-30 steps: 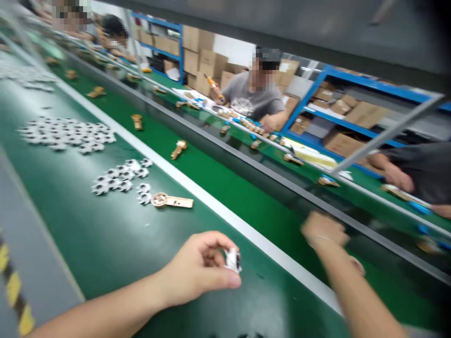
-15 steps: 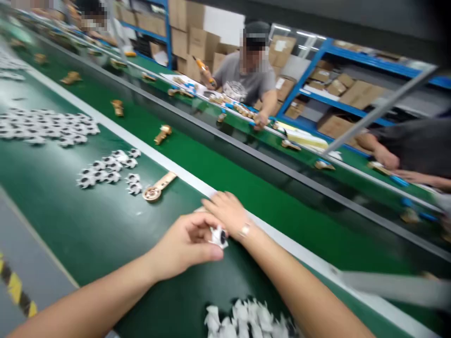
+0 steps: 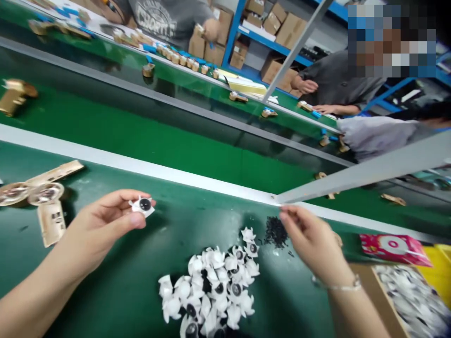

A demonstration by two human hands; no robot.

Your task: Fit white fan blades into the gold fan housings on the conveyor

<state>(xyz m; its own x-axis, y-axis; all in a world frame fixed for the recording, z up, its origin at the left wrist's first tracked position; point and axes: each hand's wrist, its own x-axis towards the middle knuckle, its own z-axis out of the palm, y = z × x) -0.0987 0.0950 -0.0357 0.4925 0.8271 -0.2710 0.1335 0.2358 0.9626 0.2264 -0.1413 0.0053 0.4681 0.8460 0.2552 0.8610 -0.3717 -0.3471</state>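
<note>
My left hand [image 3: 102, 225] pinches a small white finned part with a black round centre [image 3: 145, 204] between thumb and fingers. To its left, two gold-coloured housings [image 3: 52, 220] lie on the green table, touching each other. My right hand [image 3: 310, 234] is over the table at the right, its thumb and fingertips close together beside a pile of tiny black pieces [image 3: 276, 232]; anything between those fingertips is too small to make out. Between the hands, nearer me, a heap of white finned parts [image 3: 211, 286] lies on the table, several with black centres showing.
A white rail [image 3: 141, 169] borders the green conveyor [image 3: 197, 150]. A grey metal post [image 3: 359, 164] slants above the right side. A box of white parts [image 3: 412, 300] and a pink packet [image 3: 394, 249] are at the right. People work across the conveyor.
The view has swung right. My hands have separated: the right has moved to the black pieces, while the left still holds the white part. Two housings now lie together at the left.
</note>
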